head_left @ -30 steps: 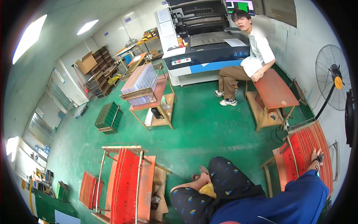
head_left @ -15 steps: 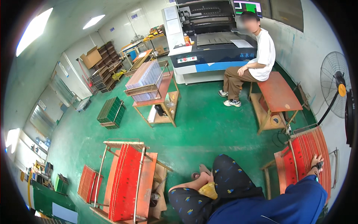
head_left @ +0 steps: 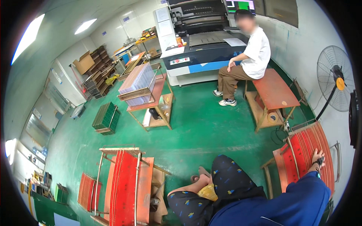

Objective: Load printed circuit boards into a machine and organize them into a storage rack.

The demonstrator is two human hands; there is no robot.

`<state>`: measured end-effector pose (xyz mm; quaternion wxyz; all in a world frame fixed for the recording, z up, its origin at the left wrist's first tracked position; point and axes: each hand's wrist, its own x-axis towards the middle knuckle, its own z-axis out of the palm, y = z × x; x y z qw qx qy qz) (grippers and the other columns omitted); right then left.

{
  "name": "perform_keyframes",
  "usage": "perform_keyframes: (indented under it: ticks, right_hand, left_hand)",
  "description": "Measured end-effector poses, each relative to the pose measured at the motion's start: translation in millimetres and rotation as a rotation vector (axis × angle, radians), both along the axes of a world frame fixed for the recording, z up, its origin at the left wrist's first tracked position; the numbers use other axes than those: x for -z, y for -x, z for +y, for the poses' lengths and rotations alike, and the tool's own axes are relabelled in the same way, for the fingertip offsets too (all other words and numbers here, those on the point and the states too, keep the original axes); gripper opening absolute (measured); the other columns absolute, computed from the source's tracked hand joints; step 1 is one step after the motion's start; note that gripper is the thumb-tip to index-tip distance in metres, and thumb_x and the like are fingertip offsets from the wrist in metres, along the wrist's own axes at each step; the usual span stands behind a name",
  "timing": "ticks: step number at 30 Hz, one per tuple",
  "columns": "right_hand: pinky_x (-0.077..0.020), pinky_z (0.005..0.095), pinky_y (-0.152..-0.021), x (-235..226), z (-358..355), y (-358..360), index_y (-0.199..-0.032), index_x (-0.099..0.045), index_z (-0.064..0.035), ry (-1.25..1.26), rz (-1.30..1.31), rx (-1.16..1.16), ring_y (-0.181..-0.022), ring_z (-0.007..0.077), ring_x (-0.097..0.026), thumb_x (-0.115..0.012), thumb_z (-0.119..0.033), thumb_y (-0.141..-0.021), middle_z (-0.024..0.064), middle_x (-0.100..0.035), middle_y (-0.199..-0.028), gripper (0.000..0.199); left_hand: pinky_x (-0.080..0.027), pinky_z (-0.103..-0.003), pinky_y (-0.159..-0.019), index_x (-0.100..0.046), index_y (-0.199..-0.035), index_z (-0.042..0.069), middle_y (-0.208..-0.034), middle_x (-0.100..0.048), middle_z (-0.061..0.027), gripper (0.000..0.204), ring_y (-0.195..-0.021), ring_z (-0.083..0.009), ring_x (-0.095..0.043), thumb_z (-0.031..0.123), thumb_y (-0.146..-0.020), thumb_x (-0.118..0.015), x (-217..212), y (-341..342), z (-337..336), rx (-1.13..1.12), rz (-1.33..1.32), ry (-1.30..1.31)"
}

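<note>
On a green floor (head_left: pixel 203 139), red boards (head_left: pixel 306 145) stand racked at four o'clock; the right hand (head_left: pixel 317 155) lies on their edges, fingers partly spread, any grip unclear; left hand unseen.

Blue lettering (head_left: pixel 236 54) on the machine front (head_left: pixel 211 57), partly hidden by a seated person (head_left: pixel 258 51); signs (head_left: pixel 126 19) on the far wall (head_left: pixel 116 37), too small to read.

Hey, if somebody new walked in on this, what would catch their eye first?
Probably the red boards at lower left and the red stack at lower right, where the right hand rests. Next, perhaps, the big dark machine at top centre, and the person in white seated at its right.
</note>
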<state>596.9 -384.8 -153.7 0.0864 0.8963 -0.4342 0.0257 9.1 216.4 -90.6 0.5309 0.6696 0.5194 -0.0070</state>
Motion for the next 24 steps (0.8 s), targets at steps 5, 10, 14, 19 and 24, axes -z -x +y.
perform_keyframes:
  ticks: [5, 10, 14, 19, 24]
  right_hand:
    - [-0.0307, 0.0608, -0.103, -6, 6, 3, -0.146, -0.036, -0.0232, 0.027, -0.003, 0.004, -0.137, 0.0267, -0.035, -0.03, -0.064, -0.094, 0.0074, -0.036, -0.151, 0.066]
    - [-0.0306, 0.0604, -0.103, -8, 10, 4, -0.145, -0.037, -0.0234, 0.022, -0.025, 0.009, -0.137, 0.0267, -0.036, -0.034, -0.063, -0.093, 0.0081, -0.038, -0.15, 0.066]
    - [-0.0303, 0.0603, -0.103, -10, 12, 5, -0.145, -0.037, -0.0233, -0.005, -0.026, -0.009, -0.137, 0.0265, -0.036, -0.035, -0.063, -0.093, 0.0079, -0.038, -0.149, 0.065]
    - [-0.0303, 0.0597, -0.103, -12, 15, 6, -0.145, -0.037, -0.023, 0.032, -0.027, 0.007, -0.136, 0.026, -0.037, -0.035, -0.062, -0.093, 0.0071, -0.038, -0.149, 0.065]
    - [-0.0306, 0.0591, -0.104, -7, 12, 5, -0.145, -0.037, -0.0235, 0.03, -0.048, 0.005, -0.136, 0.0257, -0.037, -0.035, -0.061, -0.094, 0.0065, -0.038, -0.149, 0.064]
  left_hand:
    - [-0.042, -0.033, -0.097, -0.059, -0.121, 0.002, -0.118, -0.061, -0.0164, 0.039, -0.112, -0.0257, -0.056, 0.032, -0.095, -0.058, -11, -21, 6, 0.033, 0.007, -0.021]
    - [-0.042, -0.033, -0.097, -0.06, -0.119, 0.002, -0.117, -0.062, -0.0151, 0.037, -0.11, -0.0249, -0.057, 0.03, -0.095, -0.06, -15, -27, 8, 0.044, 0.003, -0.032]
    - [-0.042, -0.033, -0.096, -0.061, -0.118, 0.003, -0.115, -0.062, -0.014, 0.036, -0.109, -0.0242, -0.057, 0.029, -0.094, -0.06, -16, -29, 9, 0.041, -0.003, -0.038]
    - [-0.043, -0.033, -0.095, -0.061, -0.117, 0.003, -0.113, -0.063, -0.0128, 0.034, -0.107, -0.0233, -0.057, 0.028, -0.094, -0.062, -18, -30, 9, 0.035, -0.003, -0.047]
    - [-0.043, -0.033, -0.094, -0.062, -0.116, 0.004, -0.111, -0.063, -0.0115, 0.032, -0.105, -0.0225, -0.057, 0.026, -0.093, -0.063, -20, -30, 9, 0.018, -0.01, -0.05]
